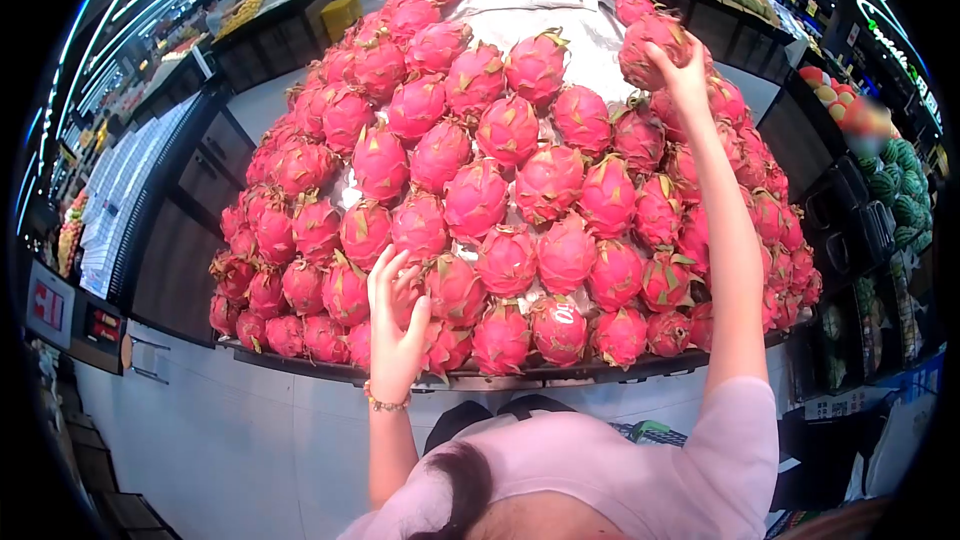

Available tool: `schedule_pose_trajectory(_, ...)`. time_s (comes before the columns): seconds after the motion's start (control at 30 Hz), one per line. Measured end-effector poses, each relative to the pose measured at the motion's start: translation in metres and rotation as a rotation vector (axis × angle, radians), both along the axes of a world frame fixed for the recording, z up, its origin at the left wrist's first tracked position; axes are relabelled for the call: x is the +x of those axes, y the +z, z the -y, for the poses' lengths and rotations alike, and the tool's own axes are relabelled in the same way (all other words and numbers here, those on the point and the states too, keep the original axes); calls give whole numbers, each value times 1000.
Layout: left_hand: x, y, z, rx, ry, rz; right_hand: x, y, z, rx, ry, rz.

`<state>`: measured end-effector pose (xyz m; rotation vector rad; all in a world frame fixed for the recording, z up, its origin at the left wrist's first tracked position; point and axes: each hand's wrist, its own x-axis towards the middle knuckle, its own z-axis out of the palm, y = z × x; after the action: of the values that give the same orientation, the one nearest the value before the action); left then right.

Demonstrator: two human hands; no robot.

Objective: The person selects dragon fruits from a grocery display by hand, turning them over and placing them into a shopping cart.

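Observation:
A large sloping heap of dragon fruits (508,130) fills the stand in front of me, pink-red with green-yellow scale tips. At the upper right, my right hand (682,68) has its thumb and fingers curled round one dragon fruit (648,48) near the top of the heap. Whether that fruit is lifted off the ones below I cannot tell. My left hand (398,310) is at the front of the heap, fingers spread and resting against a dragon fruit (455,290) low on the slope. A beaded bracelet circles the left wrist.
White sheeting (540,10) shows at the top of the heap, with more dragon fruits behind it. A dark stand edge (540,374) runs along the front. Watermelons (905,185) lie at the right, a yellow box (341,14) stands at the back left, and a grey floor (250,440) surrounds the stand.

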<state>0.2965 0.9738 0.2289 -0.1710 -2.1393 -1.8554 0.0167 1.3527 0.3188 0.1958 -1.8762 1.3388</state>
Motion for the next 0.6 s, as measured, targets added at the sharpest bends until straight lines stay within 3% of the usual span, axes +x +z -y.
schedule_pose_trajectory(0.13,13,0,2,12,55,4,-48,-11,18,300,-192,212)
schedule_pose_trajectory(0.27,24,-2,11,52,118,12,-67,-34,24,494,-153,303)
schedule_pose_trajectory(0.5,20,-17,10,93,115,68,-62,-27,21,553,-97,524)
schedule_pose_trajectory(0.6,17,-21,9,78,81,87,-46,-27,14,442,-61,341)
